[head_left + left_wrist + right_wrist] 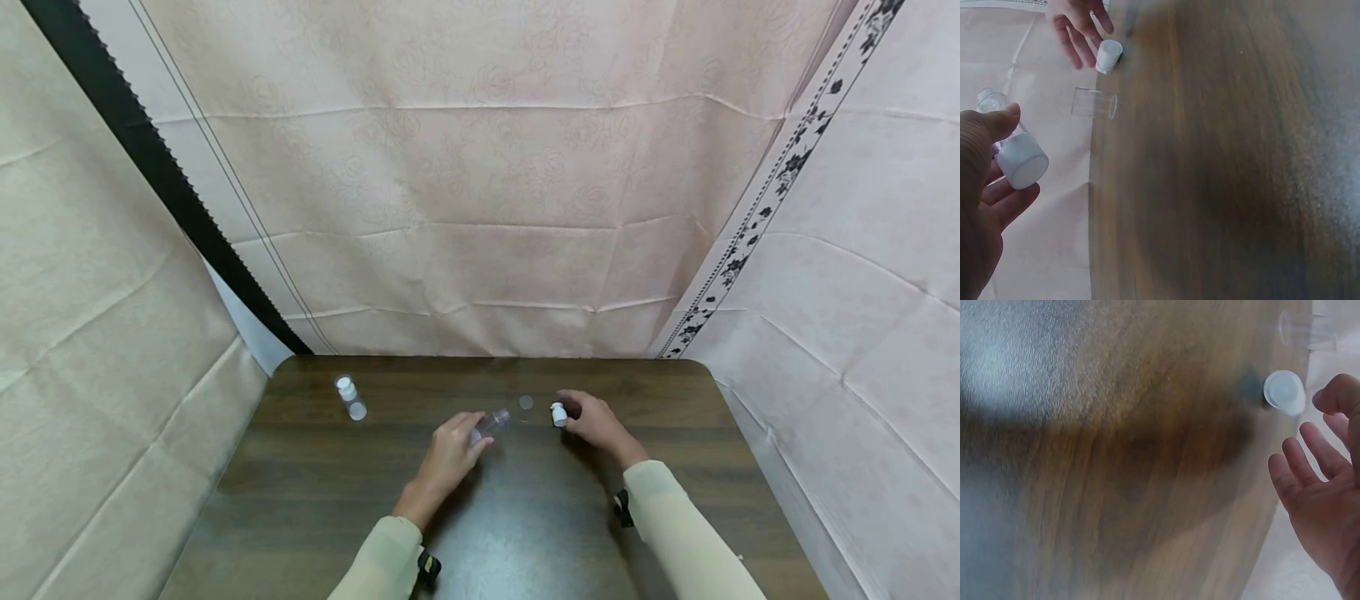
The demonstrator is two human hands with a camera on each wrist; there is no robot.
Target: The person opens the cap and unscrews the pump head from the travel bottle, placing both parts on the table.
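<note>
My left hand (447, 454) grips a small clear bottle (491, 423) with a white lower part (1022, 161); the bottle is tilted and its neck points away from the palm. My right hand (596, 425) is beside a white bottle top (558, 414) that stands on the table. In the right wrist view, the right fingers (1316, 450) are spread and loosely bent, apart from the white top (1284, 392). Between the two hands a clear cylindrical cover (526, 404) stands on the table.
Another small bottle (350, 397) with a white top stands at the left back of the brown wooden table (300, 492). Pale cloth (465, 183) hangs behind the table's back edge and along both sides.
</note>
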